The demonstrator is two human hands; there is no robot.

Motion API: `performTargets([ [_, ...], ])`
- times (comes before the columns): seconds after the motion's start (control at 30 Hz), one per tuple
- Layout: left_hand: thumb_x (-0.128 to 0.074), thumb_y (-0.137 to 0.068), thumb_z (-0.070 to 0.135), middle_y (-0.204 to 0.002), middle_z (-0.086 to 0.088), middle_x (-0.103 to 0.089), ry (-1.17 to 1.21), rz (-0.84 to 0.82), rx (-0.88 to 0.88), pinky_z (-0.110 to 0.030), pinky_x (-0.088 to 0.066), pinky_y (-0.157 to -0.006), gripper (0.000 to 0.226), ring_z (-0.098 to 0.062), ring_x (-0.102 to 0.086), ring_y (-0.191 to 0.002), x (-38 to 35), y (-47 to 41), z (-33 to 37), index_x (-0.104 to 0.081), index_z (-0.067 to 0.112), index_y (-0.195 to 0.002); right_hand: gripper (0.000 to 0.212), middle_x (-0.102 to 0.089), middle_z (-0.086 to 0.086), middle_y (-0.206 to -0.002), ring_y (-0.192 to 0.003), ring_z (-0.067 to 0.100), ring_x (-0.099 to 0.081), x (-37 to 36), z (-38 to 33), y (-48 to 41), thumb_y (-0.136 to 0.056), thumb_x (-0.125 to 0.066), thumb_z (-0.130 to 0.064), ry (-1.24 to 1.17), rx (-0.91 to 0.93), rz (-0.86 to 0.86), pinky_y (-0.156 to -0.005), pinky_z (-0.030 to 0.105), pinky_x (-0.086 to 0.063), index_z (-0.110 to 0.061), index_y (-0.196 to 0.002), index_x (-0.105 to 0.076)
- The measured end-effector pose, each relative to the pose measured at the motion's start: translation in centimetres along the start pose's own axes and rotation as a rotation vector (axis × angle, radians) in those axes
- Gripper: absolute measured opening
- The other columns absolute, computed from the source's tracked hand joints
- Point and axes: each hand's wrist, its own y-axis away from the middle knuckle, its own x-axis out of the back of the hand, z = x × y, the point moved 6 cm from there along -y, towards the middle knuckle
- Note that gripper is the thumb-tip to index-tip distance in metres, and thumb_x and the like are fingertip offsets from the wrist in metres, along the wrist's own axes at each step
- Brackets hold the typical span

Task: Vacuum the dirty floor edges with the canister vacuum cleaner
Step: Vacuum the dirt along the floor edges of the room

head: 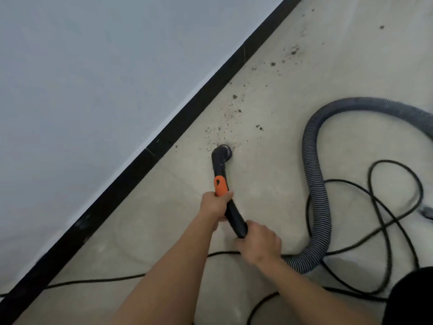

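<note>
Fingers of your left hand are wrapped tight round the black wand, right behind the orange collar. That's your steering grip, close to the working end. Your right hand is clenched on the wand's tail just behind the left, where the ribbed hose joins. It looks set to take the hose's drag so the front hand only has to aim.

Ahead of your left fingers, past the collar, the round nozzle sits mouth-down on the tile, at the near end of the dirt trail. Crumbs lie right at its far rim and off to its left, toward the black baseboard. More clumps run on well beyond, close to that edge, so I'd say you're early in the strip with most of the mess ahead.

Out to the right of your right hand the hose swings away in a big arc, slack enough to let you advance. Mind the power cable: it passes under your forearms and coils beside the hose, a likely snag.
</note>
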Motion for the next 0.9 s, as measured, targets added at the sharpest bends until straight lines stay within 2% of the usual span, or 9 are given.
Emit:
performTargets([
  [0.07,-0.068,-0.087,0.028,-0.103,-0.018,-0.065,-0.019,-0.019,-0.041,-0.042,-0.057,-0.071,0.033,-0.032,-0.064,-0.092,-1.6,-0.8,1.2,-0.059,0.001,-0.104,0.017,-0.061,-0.006,-0.080,-0.076,0.022,-0.058,0.6,0.5,-0.9,-0.080,-0.059,-0.036,-0.054,-0.052,0.050,-0.065,0.030,-0.042,-0.028,-0.095,-0.060],
  [0.13,-0.069,-0.086,0.030,-0.106,-0.020,-0.065,-0.021,-0.015,-0.046,-0.044,-0.058,-0.073,0.036,-0.034,-0.065,-0.094,-1.5,-1.4,1.6,-0.059,0.001,-0.106,0.015,-0.059,-0.008,-0.076,-0.071,0.020,-0.055,0.6,0.1,-1.5,-0.080,-0.060,-0.036,-0.072,-0.048,0.056,-0.064,0.030,-0.042,-0.029,-0.093,-0.059],
  [0.33,-0.066,-0.090,0.019,-0.102,-0.022,-0.064,0.125,0.123,0.097,-0.036,-0.054,-0.057,0.029,-0.034,-0.063,-0.088,7.5,-0.4,-3.1,-0.055,-0.002,-0.106,0.023,-0.067,0.002,-0.100,-0.093,0.026,-0.064,-3.5,-5.4,-0.7,-0.082,-0.056,-0.033,0.132,0.227,-0.117,-0.067,0.031,-0.041,-0.024,-0.103,-0.057],
  [0.43,-0.066,-0.090,0.020,-0.102,-0.023,-0.064,0.198,0.202,0.134,-0.036,-0.052,-0.053,0.029,-0.035,-0.062,-0.089,11.3,-0.2,-4.7,-0.056,-0.003,-0.105,0.014,-0.067,0.004,-0.101,-0.093,0.027,-0.064,-5.2,-8.4,-0.7,-0.083,-0.056,-0.032,0.156,0.329,-0.169,-0.066,0.030,-0.035,-0.024,-0.094,-0.054],
  [0.57,-0.065,-0.091,0.021,-0.103,-0.022,-0.064,0.230,0.201,0.100,-0.035,-0.053,-0.055,0.033,-0.036,-0.063,-0.093,11.7,-2.2,-2.7,-0.056,-0.005,-0.110,0.016,-0.066,0.004,-0.100,-0.093,0.026,-0.063,-4.5,-9.7,-3.2,-0.081,-0.058,-0.031,0.176,0.306,-0.161,-0.067,0.030,-0.036,-0.025,-0.088,-0.045],
  [0.67,-0.065,-0.090,0.023,-0.107,-0.021,-0.065,0.223,0.159,0.054,-0.033,-0.051,-0.053,0.035,-0.035,-0.064,-0.092,10.4,-4.1,-0.3,-0.056,-0.003,-0.112,0.019,-0.066,0.002,-0.099,-0.091,0.026,-0.064,-3.3,-9.9,-6.1,-0.077,-0.059,-0.033,0.171,0.257,-0.097,-0.068,0.030,-0.039,-0.023,-0.093,-0.054],
  [0.77,-0.064,-0.092,0.022,-0.104,-0.018,-0.064,0.247,0.146,0.027,-0.035,-0.052,-0.060,0.030,-0.032,-0.062,-0.090,10.2,-5.2,1.4,-0.054,0.000,-0.110,0.028,-0.066,0.003,-0.099,-0.093,0.028,-0.063,-2.6,-11.1,-8.0,-0.076,-0.060,-0.034,0.162,0.238,-0.078,-0.069,0.030,-0.040,-0.021,-0.102,-0.060],
  [0.9,-0.065,-0.090,0.018,-0.097,-0.017,-0.064,0.247,0.162,0.063,-0.035,-0.051,-0.057,0.030,-0.030,-0.063,-0.085,11.4,-4.1,0.1,-0.055,-0.001,-0.110,0.030,-0.066,0.006,-0.104,-0.095,0.029,-0.063,-3.1,-11.7,-6.3,-0.078,-0.061,-0.032,0.169,0.279,-0.089,-0.070,0.031,-0.039,-0.018,-0.105,-0.060],
])
